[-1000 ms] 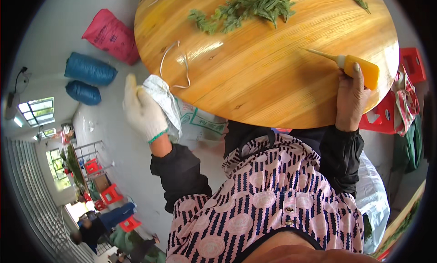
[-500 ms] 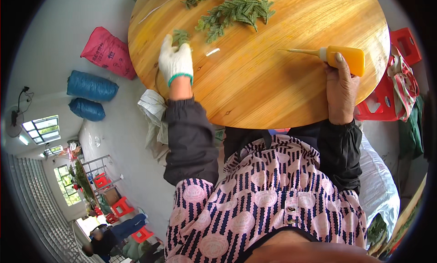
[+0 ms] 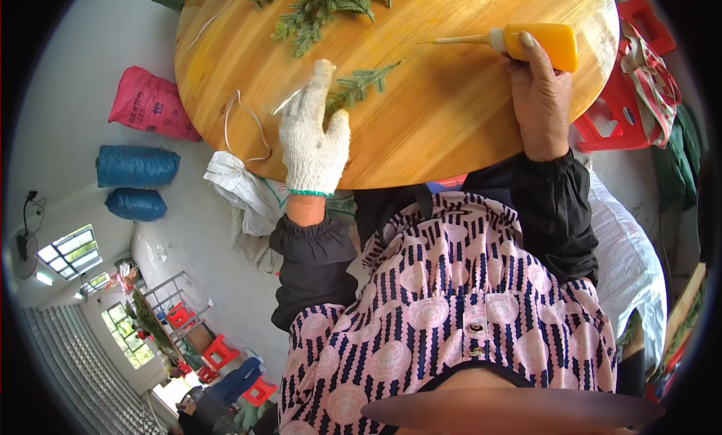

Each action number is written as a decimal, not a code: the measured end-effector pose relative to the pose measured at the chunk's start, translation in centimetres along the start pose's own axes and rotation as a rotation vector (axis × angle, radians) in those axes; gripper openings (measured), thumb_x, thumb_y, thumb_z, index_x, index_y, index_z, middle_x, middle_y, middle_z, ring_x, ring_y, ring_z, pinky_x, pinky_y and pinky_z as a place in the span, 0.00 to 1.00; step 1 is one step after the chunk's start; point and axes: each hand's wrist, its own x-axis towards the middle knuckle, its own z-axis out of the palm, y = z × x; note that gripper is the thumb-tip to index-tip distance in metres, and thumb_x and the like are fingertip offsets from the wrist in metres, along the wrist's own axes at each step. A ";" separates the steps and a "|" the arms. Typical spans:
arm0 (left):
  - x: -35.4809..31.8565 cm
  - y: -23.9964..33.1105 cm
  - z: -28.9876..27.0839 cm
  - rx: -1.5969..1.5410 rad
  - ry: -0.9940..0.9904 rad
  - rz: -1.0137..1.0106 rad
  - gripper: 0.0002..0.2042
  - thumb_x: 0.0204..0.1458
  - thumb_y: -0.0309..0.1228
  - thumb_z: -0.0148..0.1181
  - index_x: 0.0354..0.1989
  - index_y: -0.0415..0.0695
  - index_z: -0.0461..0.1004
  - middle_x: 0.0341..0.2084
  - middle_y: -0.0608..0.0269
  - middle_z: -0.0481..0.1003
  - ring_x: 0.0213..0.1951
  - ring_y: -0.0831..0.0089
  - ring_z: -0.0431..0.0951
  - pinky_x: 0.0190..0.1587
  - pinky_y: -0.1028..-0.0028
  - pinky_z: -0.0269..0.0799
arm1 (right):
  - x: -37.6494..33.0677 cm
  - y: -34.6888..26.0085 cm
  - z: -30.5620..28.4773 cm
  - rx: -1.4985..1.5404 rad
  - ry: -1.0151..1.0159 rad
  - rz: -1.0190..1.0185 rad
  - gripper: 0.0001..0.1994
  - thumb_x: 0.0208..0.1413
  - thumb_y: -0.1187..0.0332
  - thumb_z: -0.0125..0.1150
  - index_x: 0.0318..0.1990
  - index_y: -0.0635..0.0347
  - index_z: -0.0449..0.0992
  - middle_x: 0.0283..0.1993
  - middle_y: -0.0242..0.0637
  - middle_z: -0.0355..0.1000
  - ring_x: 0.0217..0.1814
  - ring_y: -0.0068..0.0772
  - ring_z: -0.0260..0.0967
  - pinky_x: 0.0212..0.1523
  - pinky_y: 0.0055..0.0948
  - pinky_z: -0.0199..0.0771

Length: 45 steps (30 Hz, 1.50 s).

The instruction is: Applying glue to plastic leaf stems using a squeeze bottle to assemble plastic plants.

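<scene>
My left hand (image 3: 313, 138), in a white knit glove, pins a green fern-like sprig (image 3: 359, 85) flat on the round wooden surface (image 3: 451, 126) | right hand (image 3: 543, 96) clasps an orange nozzled squeeze bottle (image 3: 538, 42), tip aimed sprigward.

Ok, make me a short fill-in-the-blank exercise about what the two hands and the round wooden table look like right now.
1. The left hand wears a white knitted ____.
2. The right hand, which is bare, holds an ____ squeeze bottle with a long thin nozzle.
3. The left hand's fingers rest on a green ____ lying on the table.
4. The tabletop is ____ in shape.

Missing words: glove; orange; sprig; round
</scene>
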 end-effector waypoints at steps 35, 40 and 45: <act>-1.1 7.1 3.2 0.005 0.482 -0.073 0.26 0.55 0.26 0.64 0.65 0.41 0.72 0.32 0.52 0.80 0.32 0.52 0.77 0.36 0.58 0.74 | -2.3 0.5 2.5 -0.267 -0.280 0.008 0.18 0.60 0.68 0.71 0.54 0.65 0.74 0.50 0.40 0.76 0.52 0.35 0.74 0.56 0.37 0.75; -0.3 5.0 6.1 0.011 0.347 -0.235 0.30 0.53 0.29 0.66 0.67 0.40 0.69 0.35 0.46 0.81 0.37 0.46 0.79 0.41 0.53 0.75 | -3.1 0.6 2.4 -0.238 -0.165 -0.020 0.18 0.56 0.65 0.75 0.50 0.63 0.79 0.44 0.34 0.79 0.45 0.26 0.76 0.50 0.27 0.75; -0.8 4.7 6.0 0.042 0.328 -0.275 0.35 0.51 0.29 0.69 0.70 0.40 0.65 0.35 0.45 0.80 0.38 0.45 0.79 0.43 0.52 0.75 | -3.9 -0.4 3.9 -0.142 -0.224 -0.077 0.20 0.54 0.70 0.77 0.53 0.64 0.78 0.47 0.37 0.80 0.50 0.27 0.77 0.55 0.29 0.77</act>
